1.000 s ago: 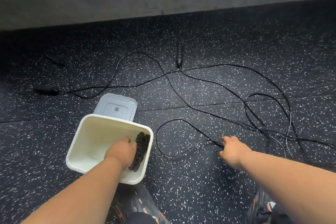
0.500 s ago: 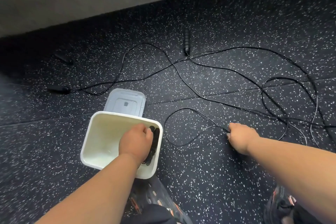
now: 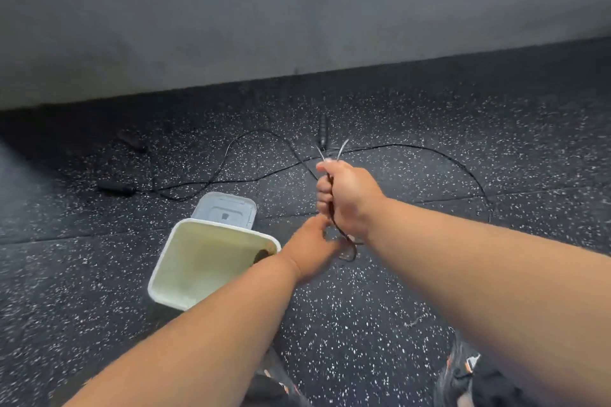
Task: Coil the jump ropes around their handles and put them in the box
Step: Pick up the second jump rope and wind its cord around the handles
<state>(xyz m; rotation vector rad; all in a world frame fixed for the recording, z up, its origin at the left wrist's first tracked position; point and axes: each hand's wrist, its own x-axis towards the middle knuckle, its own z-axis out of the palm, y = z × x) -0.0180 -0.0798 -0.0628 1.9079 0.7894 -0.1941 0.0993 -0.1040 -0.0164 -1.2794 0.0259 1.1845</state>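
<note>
While the right hand (image 3: 347,198) is raised in a fist closed round a black jump rope (image 3: 340,233), strands poke out above its knuckles and a loop hangs below its wrist. The left hand (image 3: 312,251) sits just under and beside it, fingers reaching up to the rope; it is too blurred to tell whether they grip. Directly left of that hand stands the white box (image 3: 158,277), open, its near edge crossed by the left forearm, with a dark coiled bundle (image 3: 263,255) against the wall closest to the hand. The grey lid (image 3: 226,210) lies flat, touching the box's far rim. Beyond both hands, rope trails across the speckled floor (image 3: 363,307) toward a black handle (image 3: 323,133); another handle (image 3: 115,189) lies well out to the left. Bare floor spreads right of the right arm, ending at the grey wall (image 3: 297,10).
</note>
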